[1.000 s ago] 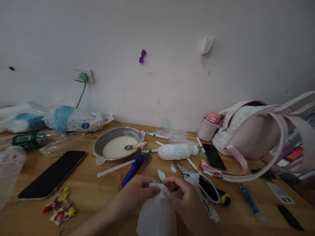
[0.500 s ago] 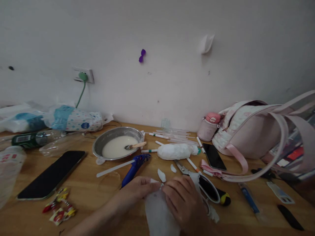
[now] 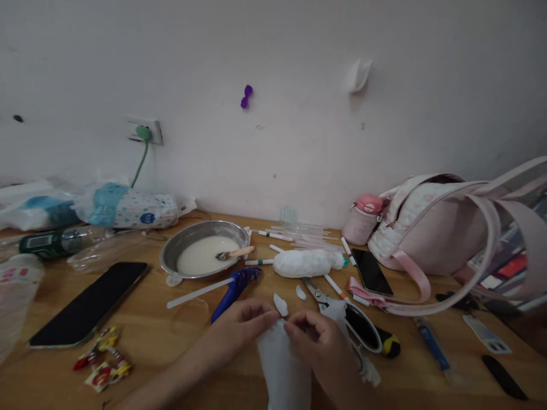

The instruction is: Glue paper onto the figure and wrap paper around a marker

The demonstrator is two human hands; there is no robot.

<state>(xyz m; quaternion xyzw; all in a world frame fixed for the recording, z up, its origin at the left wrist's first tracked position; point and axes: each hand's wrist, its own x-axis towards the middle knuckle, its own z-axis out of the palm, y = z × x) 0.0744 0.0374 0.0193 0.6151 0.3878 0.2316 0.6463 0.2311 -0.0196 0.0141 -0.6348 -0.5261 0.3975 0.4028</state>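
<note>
My left hand (image 3: 243,324) and my right hand (image 3: 318,341) pinch the top edge of a white sheet of tissue paper (image 3: 284,370) low in the middle of the view, just above the wooden table (image 3: 171,353). Both hands have their fingers closed on the sheet, which hangs down between them. Two small white scraps (image 3: 281,304) lie just beyond my fingers. A blue glue gun (image 3: 235,287) rests left of my left hand. Scissors (image 3: 342,316) lie right of my right hand.
A metal bowl (image 3: 205,253) holds white paste and a spoon. A white wrapped bottle (image 3: 307,263) lies among marker pens (image 3: 294,236). Two phones (image 3: 92,304) (image 3: 371,272) lie flat. A pink bag (image 3: 440,228) fills the right. Candy wrappers (image 3: 102,361) sit front left.
Half a second ago my right hand lay flat over the sheet; now its fingers have curled into a pinch at the sheet's top edge, with my left hand still holding it.
</note>
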